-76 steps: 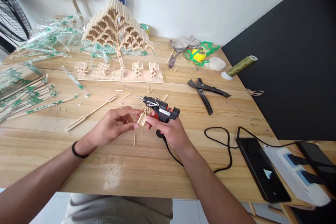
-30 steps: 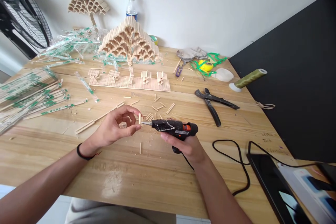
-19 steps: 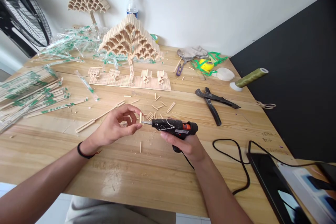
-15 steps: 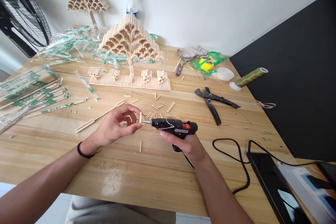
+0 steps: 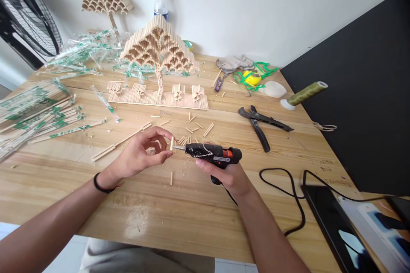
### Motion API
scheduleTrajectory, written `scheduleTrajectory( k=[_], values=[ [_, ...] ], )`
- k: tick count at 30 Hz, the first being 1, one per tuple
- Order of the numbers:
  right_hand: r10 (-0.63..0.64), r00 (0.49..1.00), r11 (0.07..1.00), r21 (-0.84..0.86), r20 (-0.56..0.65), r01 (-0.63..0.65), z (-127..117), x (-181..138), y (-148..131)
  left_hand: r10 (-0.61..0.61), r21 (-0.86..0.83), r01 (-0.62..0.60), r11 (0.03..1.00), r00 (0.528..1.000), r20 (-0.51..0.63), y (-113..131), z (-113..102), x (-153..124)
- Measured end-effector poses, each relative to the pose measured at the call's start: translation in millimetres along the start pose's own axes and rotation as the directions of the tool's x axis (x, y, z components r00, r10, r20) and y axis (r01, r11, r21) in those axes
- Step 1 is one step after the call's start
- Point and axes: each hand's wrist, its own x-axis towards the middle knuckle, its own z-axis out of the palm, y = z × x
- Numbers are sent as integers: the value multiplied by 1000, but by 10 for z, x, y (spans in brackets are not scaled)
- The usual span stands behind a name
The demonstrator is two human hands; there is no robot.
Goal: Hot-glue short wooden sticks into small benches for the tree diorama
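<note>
Relative to the earliest frame, the glue gun [image 5: 203, 152] has swung from a slant to nearly level, and the right hand [image 5: 224, 175] has left the short wooden piece [image 5: 172, 143], which now sits in the left hand [image 5: 142, 153] alone. Lettering: the gun bears a white label [image 5: 221, 159] whose print is too small to read; the plastic wrappers [image 5: 80, 51] carry green printing, likewise illegible; the bottle [image 5: 160, 6] has a blue label, partly hidden by the tree model [image 5: 156, 47]; faint handwriting [image 5: 328, 170] near the right edge of the table [image 5: 192, 222] cannot be deciphered. Position of the piece: it stands roughly upright between the left thumb and index finger, pinched at the fingertips, with the metal nozzle [image 5: 179, 148] at its right side; whether the two touch cannot be told. The right fingers are wrapped around the gun's handle, the thumb lying along its side below the barrel. Cut sticks [image 5: 184, 140] lie scattered on the table behind the nozzle, a single stick [image 5: 171, 178] lies nearer the person, and the black cutters [image 5: 261, 121] rest apart to the right, handles spread
</note>
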Motion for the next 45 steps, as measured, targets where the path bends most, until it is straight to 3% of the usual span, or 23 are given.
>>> scheduleTrajectory(
  k=[45],
  values=[
    [25, 997, 997, -67, -78, -30, -12, -8, 52, -15, 80, 12, 997, 999, 38, 37, 7, -7]
  ],
)
